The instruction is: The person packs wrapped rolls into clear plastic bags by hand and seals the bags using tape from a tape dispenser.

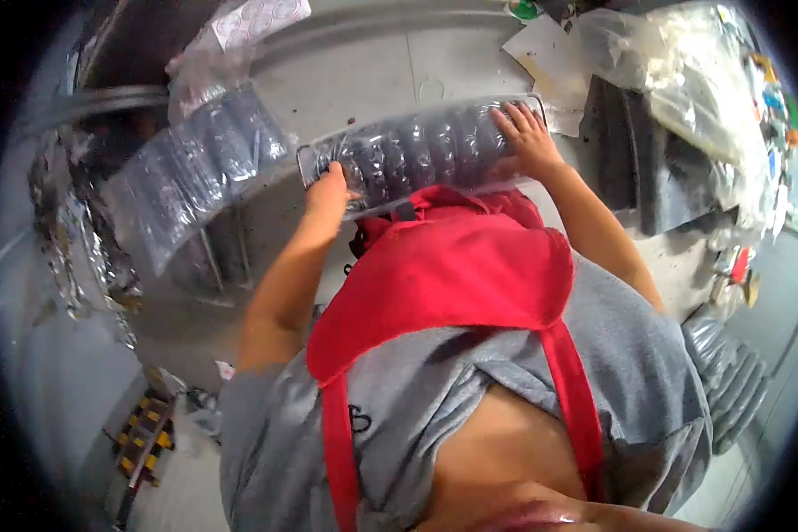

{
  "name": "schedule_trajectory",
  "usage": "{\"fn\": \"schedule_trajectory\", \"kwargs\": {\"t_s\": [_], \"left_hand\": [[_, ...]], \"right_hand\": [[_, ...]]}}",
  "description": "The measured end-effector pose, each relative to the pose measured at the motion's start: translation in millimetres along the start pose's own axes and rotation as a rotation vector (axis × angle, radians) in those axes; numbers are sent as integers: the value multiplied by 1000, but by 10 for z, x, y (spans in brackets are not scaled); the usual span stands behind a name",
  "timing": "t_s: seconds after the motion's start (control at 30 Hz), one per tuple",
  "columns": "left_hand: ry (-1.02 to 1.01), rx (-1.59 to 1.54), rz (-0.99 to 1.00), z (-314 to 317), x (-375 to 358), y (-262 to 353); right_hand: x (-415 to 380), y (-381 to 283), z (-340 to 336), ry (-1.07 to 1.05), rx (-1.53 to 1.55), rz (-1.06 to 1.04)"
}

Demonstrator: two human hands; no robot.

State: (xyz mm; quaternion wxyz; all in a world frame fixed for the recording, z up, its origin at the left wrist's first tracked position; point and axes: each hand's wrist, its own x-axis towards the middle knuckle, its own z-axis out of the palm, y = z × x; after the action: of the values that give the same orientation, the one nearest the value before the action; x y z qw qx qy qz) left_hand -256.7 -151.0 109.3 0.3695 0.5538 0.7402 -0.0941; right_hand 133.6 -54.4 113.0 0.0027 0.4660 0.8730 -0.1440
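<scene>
A long clear plastic package (pixel 417 152) holding a row of dark rounded items lies across the work surface, close against the red apron (pixel 443 275). Thin wire-like edges show at both of its ends. My left hand (pixel 330 193) grips its left end, thumb on top, the other fingers mostly hidden beneath or behind it. Spread over the top of the right end, my right hand (pixel 528 137) lies with its fingers apart on the plastic.
Another wrapped package (pixel 199 164) lies to the left, beside crumpled shiny plastic (pixel 75 222). Clear plastic bags (pixel 692 97) cover dark items at the right. A cardboard sheet (pixel 554 71) lies behind. Grey wrapped items (pixel 731 377) sit at the lower right.
</scene>
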Motion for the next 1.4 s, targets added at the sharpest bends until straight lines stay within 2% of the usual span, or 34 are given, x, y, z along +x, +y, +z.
{"fn": "schedule_trajectory", "kwargs": {"t_s": [0.03, 0.1, 0.13, 0.17, 0.2, 0.23, 0.27, 0.3, 0.33, 0.4, 0.43, 0.47, 0.53, 0.6, 0.63, 0.67, 0.7, 0.73, 0.77, 0.83, 0.87, 0.9, 0.93, 1.0, 1.03, 1.07, 1.13, 1.2, 1.27, 1.3, 1.33, 1.37, 1.4], "left_hand": [[154, 150, 116, 141, 24, -83], [100, -46, 82, 79, -142, -39], [76, 106, 62, 40, -220, -49], [59, 128, 59, 23, -320, -41], [178, 186, 131, -30, -514, 97], [290, 231, 208, -40, -661, 267], [266, 222, 202, -16, -683, 516], [277, 213, 429, 3, -595, 818], [289, 209, 658, 49, -467, 1093], [292, 305, 771, 309, -138, 1569], [214, 321, 756, 387, 20, 1713], [210, 306, 740, 414, 128, 1755], [141, 320, 842, 343, 259, 1683], [146, 303, 791, 239, 167, 1592], [178, 257, 742, 247, 65, 1668], [244, 213, 691, 280, 21, 1848], [194, 149, 697, 230, -43, 2143], [203, 122, 812, 377, -6, 2330], [196, 93, 814, 573, 9, 2503], [304, 137, 748, 814, 22, 2659], [370, 127, 739, 942, 76, 2658], [383, 134, 734, 960, 71, 2669], [379, 118, 727, 988, 107, 2678], [455, 122, 721, 1048, 15, 2685], [444, 113, 720, 1018, 22, 2705], [472, 118, 717, 1040, 66, 2707], [476, 75, 723, 1140, 86, 2688], [477, 112, 713, 1120, 58, 2704], [495, 172, 748, 1137, 98, 2701], [420, 66, 753, 1074, 88, 2746], [424, 45, 752, 1046, 55, 2789], [371, -166, 787, 986, 92, 2794], [320, -367, 827, 876, 180, 2771]], "right_hand": [[-28, 34, 37, 5, -43, -4], [-108, 142, 106, 65, 3, -45], [-190, 104, 100, 97, 59, -60], [-277, 85, 75, 141, 54, -56], [-430, 98, 15, 119, 82, -35], [-609, 135, -79, 267, 76, 115], [-722, 232, -170, 422, 48, 248], [-798, 316, -120, 534, 221, 474], [-776, 442, -56, 528, 218, 467], [-752, 623, 130, 278, 928, 950], [-657, 743, 271, 169, 884, 846], [-574, 809, 504, 148, 1018, 763], [-350, 762, 765, -50, 1336, 974], [-234, 709, 1011, -288, 1620, 1025], [-337, 660, 1205, -326, 1644, 1028], [-381, 702, 1532, -181, 1843, 916], [-328, 667, 1508, -65, 1959, 885], [-274, 634, 1488, 48, 2075, 843], [-337, 604, 1321, 7, 1924, 837], [-524, 710, 1121, -133, 1883, 892], [-591, 777, 1061, -238, 2002, 953], [-546, 719, 646, -260, 1965, 1204], [-536, 781, 576, -269, 1949, 1216], [-713, 781, 445, -356, 2066, 998], [-704, 795, 380, -395, 2211, 969], [-672, 817, 283, -397, 2204, 937], [-771, 775, 1, -289, 2108, 1150], [-1004, 801, -251, -412, 2017, 1054], [-1189, 803, -381, -398, 2033, 891], [-1173, 751, -445, -410, 2013, 893], [-1167, 695, -535, -301, 2068, 905], [-1066, 659, -592, -183, 2126, 888], [-867, 656, -638, -160, 1996, 872]]}}
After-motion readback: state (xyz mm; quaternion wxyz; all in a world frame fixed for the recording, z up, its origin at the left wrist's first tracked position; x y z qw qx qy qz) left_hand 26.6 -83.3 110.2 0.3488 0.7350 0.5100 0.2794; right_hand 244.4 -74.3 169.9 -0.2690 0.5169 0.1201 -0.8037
